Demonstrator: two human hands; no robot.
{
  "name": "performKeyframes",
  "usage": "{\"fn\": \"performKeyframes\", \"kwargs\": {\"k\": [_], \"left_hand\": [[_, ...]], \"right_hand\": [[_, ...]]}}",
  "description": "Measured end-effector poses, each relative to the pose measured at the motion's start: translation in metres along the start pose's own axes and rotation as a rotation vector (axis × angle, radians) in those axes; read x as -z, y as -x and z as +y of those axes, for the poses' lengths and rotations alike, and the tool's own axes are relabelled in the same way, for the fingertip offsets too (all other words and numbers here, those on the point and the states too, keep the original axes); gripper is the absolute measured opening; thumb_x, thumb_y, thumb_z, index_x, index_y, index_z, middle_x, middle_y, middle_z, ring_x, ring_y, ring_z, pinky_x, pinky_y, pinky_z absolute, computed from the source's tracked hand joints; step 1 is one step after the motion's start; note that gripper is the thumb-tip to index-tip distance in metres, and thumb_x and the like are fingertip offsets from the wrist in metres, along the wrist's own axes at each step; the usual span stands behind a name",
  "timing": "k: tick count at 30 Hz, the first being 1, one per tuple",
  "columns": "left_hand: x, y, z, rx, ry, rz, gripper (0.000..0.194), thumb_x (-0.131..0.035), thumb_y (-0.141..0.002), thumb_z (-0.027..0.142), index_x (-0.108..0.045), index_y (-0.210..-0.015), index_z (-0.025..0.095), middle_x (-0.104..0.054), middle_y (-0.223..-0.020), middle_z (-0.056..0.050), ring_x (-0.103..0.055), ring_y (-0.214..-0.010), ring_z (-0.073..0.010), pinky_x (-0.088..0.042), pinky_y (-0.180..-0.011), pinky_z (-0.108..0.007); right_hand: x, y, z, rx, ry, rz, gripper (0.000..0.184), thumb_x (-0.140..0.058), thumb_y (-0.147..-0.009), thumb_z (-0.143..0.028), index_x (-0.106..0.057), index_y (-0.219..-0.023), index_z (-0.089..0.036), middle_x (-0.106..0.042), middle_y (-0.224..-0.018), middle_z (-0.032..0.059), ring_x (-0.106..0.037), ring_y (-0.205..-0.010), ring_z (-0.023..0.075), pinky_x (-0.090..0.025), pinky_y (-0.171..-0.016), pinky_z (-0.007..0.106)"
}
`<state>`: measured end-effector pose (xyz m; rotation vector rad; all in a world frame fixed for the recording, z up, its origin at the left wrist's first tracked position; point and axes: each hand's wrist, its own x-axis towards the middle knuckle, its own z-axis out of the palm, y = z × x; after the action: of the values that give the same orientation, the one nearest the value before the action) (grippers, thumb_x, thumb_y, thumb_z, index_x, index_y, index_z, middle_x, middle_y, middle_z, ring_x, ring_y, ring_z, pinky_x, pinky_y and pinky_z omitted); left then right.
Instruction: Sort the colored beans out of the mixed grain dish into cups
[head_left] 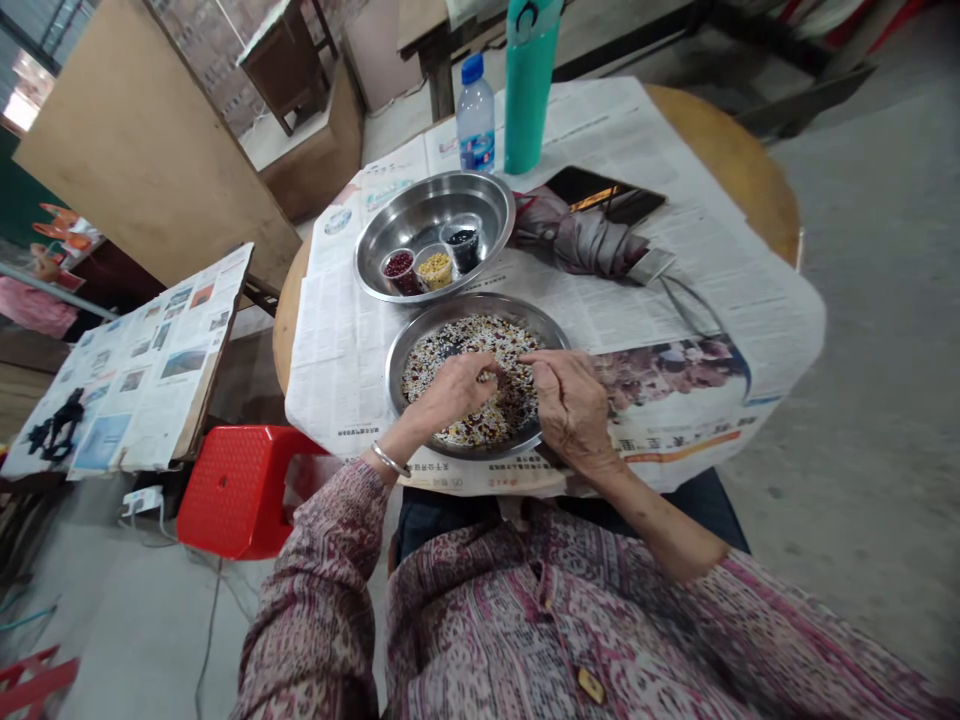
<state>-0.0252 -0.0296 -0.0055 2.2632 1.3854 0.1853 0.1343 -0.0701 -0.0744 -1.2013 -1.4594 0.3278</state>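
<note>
A shallow metal plate (396,375) holds a spread of mixed grains and beans (457,340), white, yellow, dark red and black. Over its middle, my left hand (457,388) has its fingers curled, thumb and forefinger close together; whatever is between them is too small to name. My right hand (574,405) rests at the plate's right edge, fingers bent in a pinch, its tips over the grains. Just beyond stands a deeper metal basin (382,225). Inside are clear cups of red beans (400,270), yellow beans (435,268) and black beans (463,245).
Newspaper (330,360) covers the round table (757,180). Toward the back are a water bottle (475,120), a teal bottle (530,90), a folded umbrella (585,235) and a dark phone (626,195). A red stool (232,490) stands at left, near another newspaper-covered table (150,350).
</note>
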Motion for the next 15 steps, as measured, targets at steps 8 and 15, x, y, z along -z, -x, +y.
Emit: {"fn": "performKeyframes", "kwargs": {"k": [8, 15], "left_hand": [[0.012, 0.059, 0.013, -0.198, -0.039, -0.200, 0.019, -0.053, -0.101, 0.021, -0.068, -0.114, 0.019, -0.071, -0.113, -0.006, -0.064, -0.112, -0.0181, -0.050, -0.107, -0.035], [-0.004, 0.054, -0.004, -0.164, -0.121, -0.191, 0.028, -0.047, -0.096, 0.006, -0.071, -0.101, 0.019, -0.067, -0.104, -0.005, -0.064, -0.102, -0.0173, -0.054, -0.093, -0.030]], "right_hand": [[0.001, -0.001, -0.002, 0.005, 0.004, 0.002, 0.031, -0.043, -0.104, -0.035, -0.070, -0.097, -0.023, -0.075, -0.096, 0.0075, -0.067, -0.095, 0.0244, -0.051, -0.092, 0.044], [0.002, 0.000, -0.002, -0.013, 0.008, -0.018, 0.031, -0.043, -0.103, -0.036, -0.071, -0.096, -0.024, -0.076, -0.097, 0.0081, -0.067, -0.095, 0.0250, -0.050, -0.093, 0.045]]}}
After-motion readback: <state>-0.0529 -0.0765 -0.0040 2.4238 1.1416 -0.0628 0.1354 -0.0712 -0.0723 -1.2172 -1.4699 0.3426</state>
